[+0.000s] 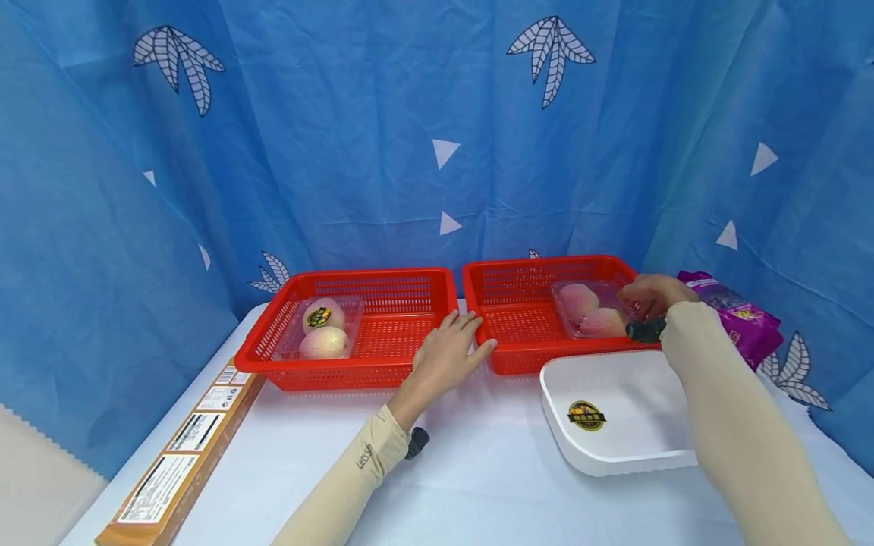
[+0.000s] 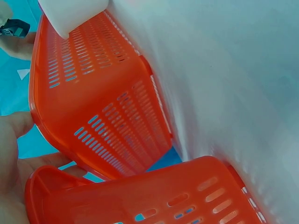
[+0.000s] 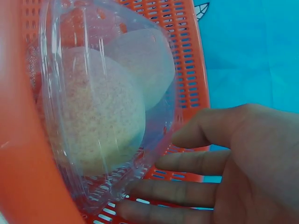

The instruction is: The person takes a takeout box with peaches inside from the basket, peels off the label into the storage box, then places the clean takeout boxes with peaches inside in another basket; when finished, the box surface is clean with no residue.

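Observation:
Two red baskets stand side by side at the back of the table. The right basket (image 1: 526, 282) (image 2: 93, 93) (image 3: 187, 56) holds a clear clamshell (image 1: 590, 309) (image 3: 107, 107) with two pale pink fruits inside. My right hand (image 1: 652, 294) (image 3: 224, 168) is inside this basket at the clamshell's right end, fingers loosely extended with their tips at its edge. The left basket (image 1: 355, 377) (image 2: 163, 196) holds another clamshell (image 1: 322, 327) of two fruits with a sticker on it. With straight fingers, my left hand (image 1: 451, 345) (image 2: 14, 154) rests at the gap between the baskets.
A white tray (image 1: 628, 447) (image 2: 70, 14) with a round sticker lies just in front of the right basket. A purple bag (image 1: 740, 315) sits at the far right. A long cardboard box (image 1: 180, 462) lies along the table's left edge. Blue curtain surrounds the white table (image 1: 478, 470).

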{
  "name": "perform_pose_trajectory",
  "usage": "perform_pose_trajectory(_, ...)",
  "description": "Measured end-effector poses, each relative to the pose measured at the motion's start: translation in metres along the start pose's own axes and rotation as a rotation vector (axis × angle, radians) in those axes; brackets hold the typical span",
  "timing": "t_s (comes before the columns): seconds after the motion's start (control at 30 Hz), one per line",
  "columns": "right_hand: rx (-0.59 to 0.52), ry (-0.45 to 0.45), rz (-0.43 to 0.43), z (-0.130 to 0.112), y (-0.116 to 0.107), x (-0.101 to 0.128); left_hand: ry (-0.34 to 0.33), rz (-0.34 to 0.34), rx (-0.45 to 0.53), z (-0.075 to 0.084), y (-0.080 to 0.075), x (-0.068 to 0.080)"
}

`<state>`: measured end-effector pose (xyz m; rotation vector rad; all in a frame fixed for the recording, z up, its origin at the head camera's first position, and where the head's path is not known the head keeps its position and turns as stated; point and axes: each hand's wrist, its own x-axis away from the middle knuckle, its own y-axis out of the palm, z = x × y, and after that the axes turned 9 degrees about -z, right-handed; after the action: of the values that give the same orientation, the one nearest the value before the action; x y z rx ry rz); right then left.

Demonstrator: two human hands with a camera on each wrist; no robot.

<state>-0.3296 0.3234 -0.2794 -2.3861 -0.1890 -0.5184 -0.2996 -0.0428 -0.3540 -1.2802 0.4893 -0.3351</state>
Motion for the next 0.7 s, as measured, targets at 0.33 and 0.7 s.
perform_pose_trajectory(0.33,0.173,0.023,-0.062,0.000,-0.005,-0.005,0.026,0.046,0.005,-0.003,0.001,0.000)
perform_pose_trajectory(0.7,0.203,0.052,-0.085,0.003,-0.006,0.000,0.201,0.198,-0.081,-0.015,-0.012,0.033)
